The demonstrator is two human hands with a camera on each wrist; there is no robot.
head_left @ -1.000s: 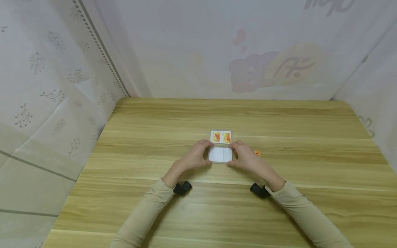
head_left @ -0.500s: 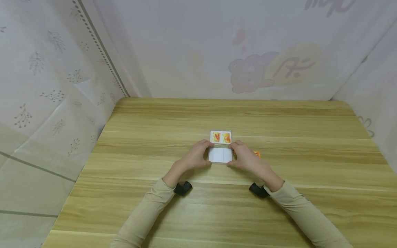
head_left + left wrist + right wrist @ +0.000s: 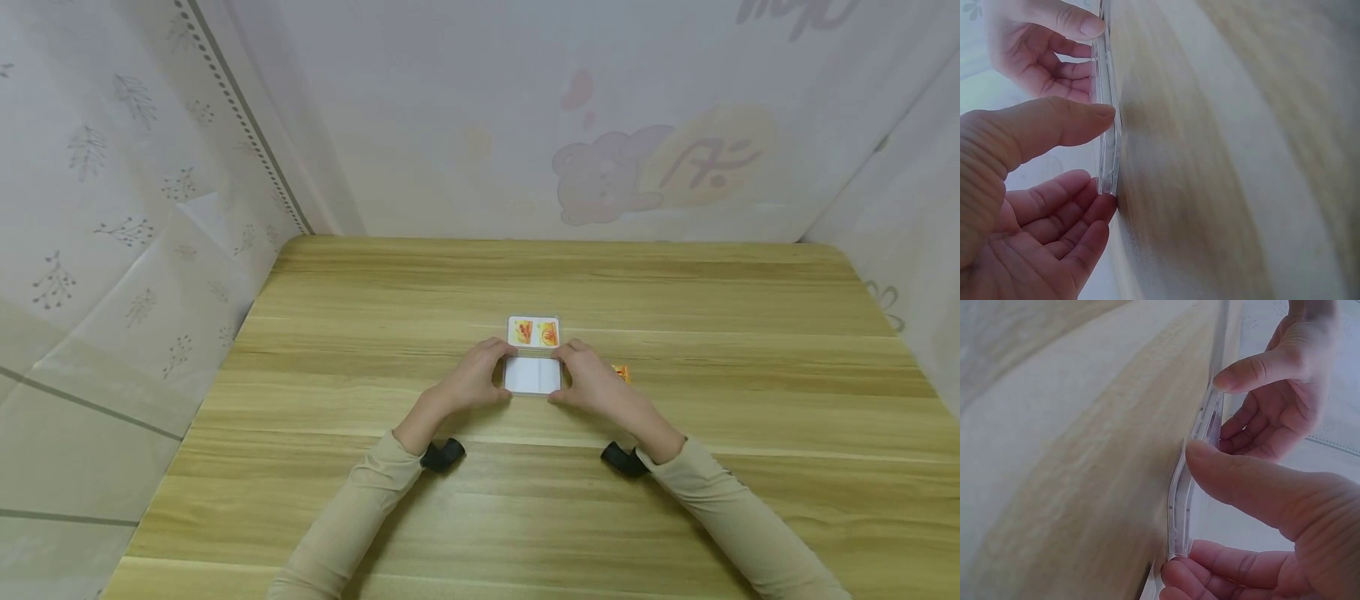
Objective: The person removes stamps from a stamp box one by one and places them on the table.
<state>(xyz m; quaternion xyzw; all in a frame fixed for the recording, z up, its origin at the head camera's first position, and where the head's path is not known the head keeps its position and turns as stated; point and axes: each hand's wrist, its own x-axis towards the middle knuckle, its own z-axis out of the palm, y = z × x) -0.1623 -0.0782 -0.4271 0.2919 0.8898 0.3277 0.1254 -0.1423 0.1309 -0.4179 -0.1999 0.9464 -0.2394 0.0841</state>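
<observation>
A thin, flat clear plastic case point(image 3: 522, 376) with a white face split by a line lies on the wooden table. At its left end my left hand point(image 3: 468, 379) holds it, thumb on the near corner and fingers by the far corner. Mirroring this, my right hand point(image 3: 596, 382) grips the right end. The case's clear layered edge point(image 3: 1107, 159) shows in the left wrist view. Just beyond it lies a similar rounded panel point(image 3: 536, 332) with two orange-and-yellow pictures. A small orange piece point(image 3: 622, 372) lies beside my right hand, partly hidden by it.
The wooden table point(image 3: 420, 287) stretches around the hands to its rounded back corners. A pale printed curtain point(image 3: 450, 125) hangs behind it, with more patterned cloth along the left and right sides. A black wrist mount point(image 3: 444, 456) hangs at the left cuff, another point(image 3: 624, 460) at the right.
My right wrist has shifted very slightly to the left. Both hands keep the same hold, and the case and the pictured panel stay in place.
</observation>
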